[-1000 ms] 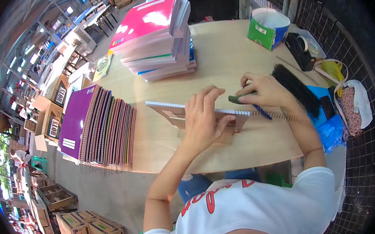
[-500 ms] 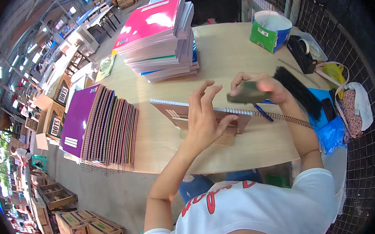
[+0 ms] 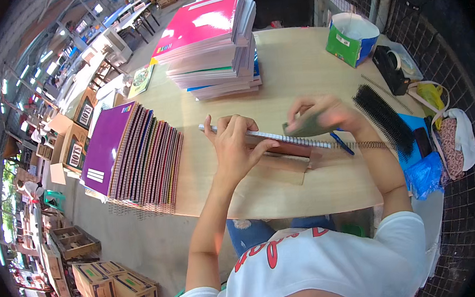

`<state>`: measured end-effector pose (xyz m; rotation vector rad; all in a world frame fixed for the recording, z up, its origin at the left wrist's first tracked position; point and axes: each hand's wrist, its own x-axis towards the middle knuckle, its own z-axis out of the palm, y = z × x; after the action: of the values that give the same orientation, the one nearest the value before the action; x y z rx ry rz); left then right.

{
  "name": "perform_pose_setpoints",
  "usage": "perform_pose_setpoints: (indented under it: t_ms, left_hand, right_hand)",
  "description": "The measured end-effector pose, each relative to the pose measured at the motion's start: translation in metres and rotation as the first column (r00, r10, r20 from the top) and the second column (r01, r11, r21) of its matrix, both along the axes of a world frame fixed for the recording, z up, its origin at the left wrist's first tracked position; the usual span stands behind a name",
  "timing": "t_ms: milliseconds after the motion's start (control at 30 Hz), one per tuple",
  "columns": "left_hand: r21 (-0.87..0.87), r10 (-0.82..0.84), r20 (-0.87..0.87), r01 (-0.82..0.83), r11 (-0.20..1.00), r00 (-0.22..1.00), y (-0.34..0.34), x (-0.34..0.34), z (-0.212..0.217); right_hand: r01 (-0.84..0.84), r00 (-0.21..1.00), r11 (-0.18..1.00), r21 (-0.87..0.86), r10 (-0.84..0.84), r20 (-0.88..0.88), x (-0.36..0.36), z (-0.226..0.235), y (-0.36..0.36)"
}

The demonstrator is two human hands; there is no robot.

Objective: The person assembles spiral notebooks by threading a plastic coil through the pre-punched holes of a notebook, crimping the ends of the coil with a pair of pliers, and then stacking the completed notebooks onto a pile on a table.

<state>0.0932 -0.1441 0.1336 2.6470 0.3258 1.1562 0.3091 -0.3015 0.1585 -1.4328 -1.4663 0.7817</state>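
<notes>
A pale wooden desk (image 3: pixel 297 60) carries a notebook stack (image 3: pixel 212 44) near its far edge. Fanned notebooks (image 3: pixel 137 151) overhang its left edge. A green-and-blue tub (image 3: pixel 351 39) stands at the far right corner, black binding combs (image 3: pixel 383 117) along the right edge.

Smooth matt pale wood on the table (image 3: pixel 297 60). Glossy card covers on the pink-topped stack of notebooks (image 3: pixel 212 39) and the purple fanned row (image 3: pixel 132 151). Thin metal wire coil (image 3: pixel 304 139) along the held notebook. Black plastic binding combs (image 3: pixel 383 117). Shiny blue plastic bag (image 3: pixel 426 172).
</notes>
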Motion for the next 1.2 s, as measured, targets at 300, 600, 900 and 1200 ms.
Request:
perform_pose_setpoints:
  t_ms: [300, 600, 900, 1200]
  left_hand:
    - [-0.031, 0.094, 0.078, -0.092, 0.995, 0.992, -0.003, 0.000, -0.009]
    - [-0.655, 0.113, 0.541, 0.334, 0.678, 0.833, 0.041, 0.001, -0.065]
    - [-0.574, 0.164, 0.468, 0.158, 0.804, 0.868, 0.008, -0.002, -0.067]
    - [-0.437, 0.073, 0.649, 0.292, 0.851, 0.757, 0.023, -0.011, -0.070]
  right_hand:
    - [0.015, 0.935, 0.996, 0.087, -0.045, 0.351, -0.002, -0.006, 0.018]
    - [0.007, 0.951, 1.000, 0.003, -0.006, -0.310, 0.002, -0.016, 0.029]
    - [0.062, 0.871, 0.998, -0.024, -0.042, 0.489, 0.001, -0.026, 0.023]
    - [-0.044, 0.796, 0.990, -0.132, 0.115, 0.595, 0.055, -0.075, 0.066]
